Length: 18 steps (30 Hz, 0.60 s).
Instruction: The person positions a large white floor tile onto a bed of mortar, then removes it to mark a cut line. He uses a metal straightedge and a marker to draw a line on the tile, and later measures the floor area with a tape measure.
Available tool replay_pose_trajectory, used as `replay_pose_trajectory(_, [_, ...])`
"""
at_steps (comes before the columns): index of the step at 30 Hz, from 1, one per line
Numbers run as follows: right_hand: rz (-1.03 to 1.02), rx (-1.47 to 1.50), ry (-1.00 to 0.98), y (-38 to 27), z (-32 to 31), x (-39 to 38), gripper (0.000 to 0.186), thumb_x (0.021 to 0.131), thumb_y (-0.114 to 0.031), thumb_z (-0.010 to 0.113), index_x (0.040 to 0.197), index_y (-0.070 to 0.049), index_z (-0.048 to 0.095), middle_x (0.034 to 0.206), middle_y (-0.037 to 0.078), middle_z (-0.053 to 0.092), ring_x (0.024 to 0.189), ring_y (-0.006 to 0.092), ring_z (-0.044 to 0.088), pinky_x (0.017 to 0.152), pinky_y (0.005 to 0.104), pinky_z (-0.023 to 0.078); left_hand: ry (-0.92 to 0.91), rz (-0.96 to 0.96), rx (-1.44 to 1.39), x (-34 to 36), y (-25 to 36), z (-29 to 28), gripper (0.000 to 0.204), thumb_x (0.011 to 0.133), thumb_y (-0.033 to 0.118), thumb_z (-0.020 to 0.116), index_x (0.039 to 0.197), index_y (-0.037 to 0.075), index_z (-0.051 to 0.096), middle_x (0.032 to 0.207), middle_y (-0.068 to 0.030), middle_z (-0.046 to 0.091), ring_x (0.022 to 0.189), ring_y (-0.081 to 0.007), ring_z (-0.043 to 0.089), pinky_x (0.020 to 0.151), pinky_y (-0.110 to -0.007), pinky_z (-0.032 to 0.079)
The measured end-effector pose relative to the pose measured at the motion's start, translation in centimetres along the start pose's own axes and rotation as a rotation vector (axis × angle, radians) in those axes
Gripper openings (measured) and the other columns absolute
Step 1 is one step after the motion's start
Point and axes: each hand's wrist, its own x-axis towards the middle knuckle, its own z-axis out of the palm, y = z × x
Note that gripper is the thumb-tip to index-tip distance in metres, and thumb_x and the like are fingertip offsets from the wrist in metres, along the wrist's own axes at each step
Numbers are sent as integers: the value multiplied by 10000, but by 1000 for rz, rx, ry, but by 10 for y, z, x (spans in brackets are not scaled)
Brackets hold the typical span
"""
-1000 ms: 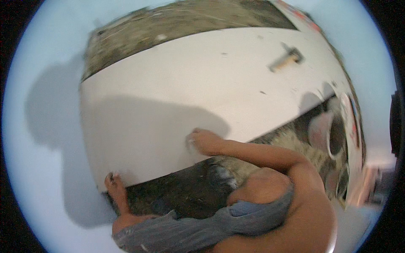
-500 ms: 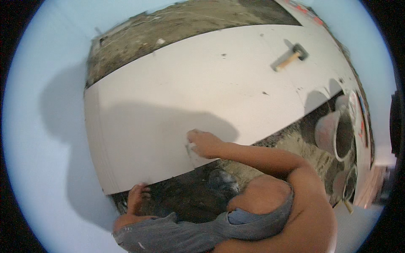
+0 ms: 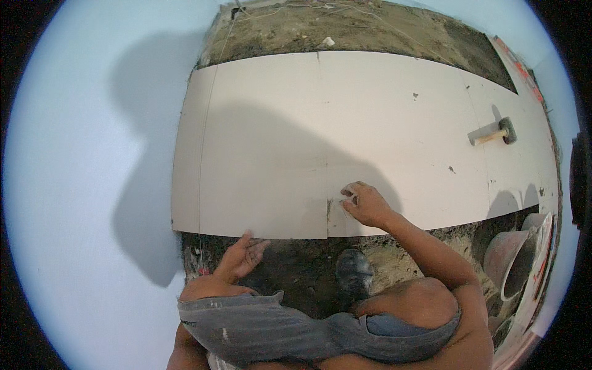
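Large pale tiles [image 3: 265, 135] lie in a row across the floor, with a seam running down their middle. By the near end of this seam, my right hand [image 3: 368, 206] hovers low over the tile, its thumb and forefinger curved and apart. I see nothing clearly held between them. A whitish smear and a dark gap [image 3: 328, 209] mark the seam beside its fingertips. My left hand [image 3: 242, 256] is at the tiles' near edge, fingers stretched out, one fingertip at the rim. Whether it touches the underside is hidden.
A mallet [image 3: 491, 137] with a black head and wooden handle lies on the tiles at right. A stained bucket [image 3: 509, 262] stands at the near right. Rough dirt [image 3: 345, 28] borders the tiles' far side. A thin string [image 3: 213, 80] crosses the left end, beside the pale blue wall [image 3: 74, 185].
The view has swung, so the tiles lie more level and further right in the picture. My right hand stays close to the seam, its fingers now spread wider.
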Motion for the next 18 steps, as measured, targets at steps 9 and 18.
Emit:
replay_pose_trajectory(9, [48,75,47,-3,-4,24,333,832,-276,583,1008,6,602,975,183,627,859,359,607,785,409,482,44,56,110,4,-5,9,529,966,460,322,1236,15,420,1180,-155,529,994,-221,530,787,-316,433])
replay_pose_trajectory(18, [299,495,66,4,-1,77,354,832,-220,567,1029,73,596,837,158,630,711,203,598,658,327,496,53,67,82,19,-16,-7,552,946,524,323,1123,36,511,1054,-108,588,726,-135,463,642,-281,435])
